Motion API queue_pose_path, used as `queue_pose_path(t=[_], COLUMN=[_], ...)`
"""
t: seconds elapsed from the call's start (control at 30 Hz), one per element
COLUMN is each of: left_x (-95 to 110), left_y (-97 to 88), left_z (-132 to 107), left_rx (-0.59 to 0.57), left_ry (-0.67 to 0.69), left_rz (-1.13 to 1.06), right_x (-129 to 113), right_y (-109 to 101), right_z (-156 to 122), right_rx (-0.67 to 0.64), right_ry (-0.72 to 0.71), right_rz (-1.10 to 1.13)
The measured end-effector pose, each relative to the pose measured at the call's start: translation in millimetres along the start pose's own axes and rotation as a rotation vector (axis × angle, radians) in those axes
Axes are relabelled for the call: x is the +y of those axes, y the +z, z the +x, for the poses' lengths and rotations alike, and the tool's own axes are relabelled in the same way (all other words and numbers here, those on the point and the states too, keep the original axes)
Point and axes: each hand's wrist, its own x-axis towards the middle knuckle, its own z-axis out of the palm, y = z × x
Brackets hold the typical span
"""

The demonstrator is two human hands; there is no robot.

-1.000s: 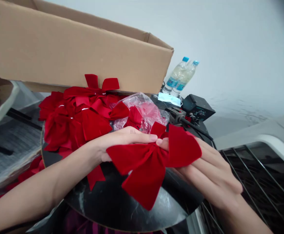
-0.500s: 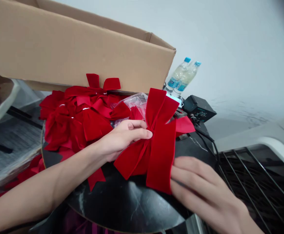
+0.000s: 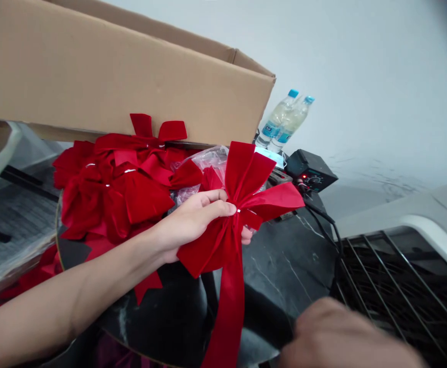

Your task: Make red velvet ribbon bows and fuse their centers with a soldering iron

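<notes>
My left hand [image 3: 196,222] is shut on the knot of a red velvet bow [image 3: 244,179], with fingers in front and a fingertip showing behind it. One long tail of the bow hangs down across the dark round tabletop [image 3: 285,255] to the bottom of the view. My right hand [image 3: 342,335] is blurred at the lower right, apart from the bow, with nothing visible in it. Behind my left hand lies a heap of similar red velvet bows [image 3: 112,184], beside a clear plastic bag [image 3: 204,163].
A large cardboard box [image 3: 112,66] stands behind the bows. Farther back are two water bottles [image 3: 285,117] and a black control unit [image 3: 311,171] with a cable. A dark wire rack [image 3: 392,291] lies to the right of the tabletop.
My right hand has let go of the bow's lower tail and moved down to the right. The tail now hangs free, and the bow's loops have spread around the knot.
</notes>
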Motion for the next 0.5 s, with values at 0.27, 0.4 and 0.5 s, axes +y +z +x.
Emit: queue_pose_path(t=[0.27, 0.4, 0.5], left_x=[0.0, -0.6, -1.1], left_y=[4.3, 0.8, -1.7], left_z=[-2.5, -1.5, -2.1], left_rx=[-0.039, -0.04, -0.06], left_ry=[-0.096, -0.137, -0.134], left_rz=[0.046, 0.101, 0.152], right_x=[52.5, 53.3, 47.8], right_y=[-6.6, -13.8, -22.6], right_z=[41.2, 50.2, 52.6], right_rx=[0.226, 0.148, 0.017], right_ry=[-0.213, -0.33, -0.327], right_rz=[-0.529, -0.511, -0.426])
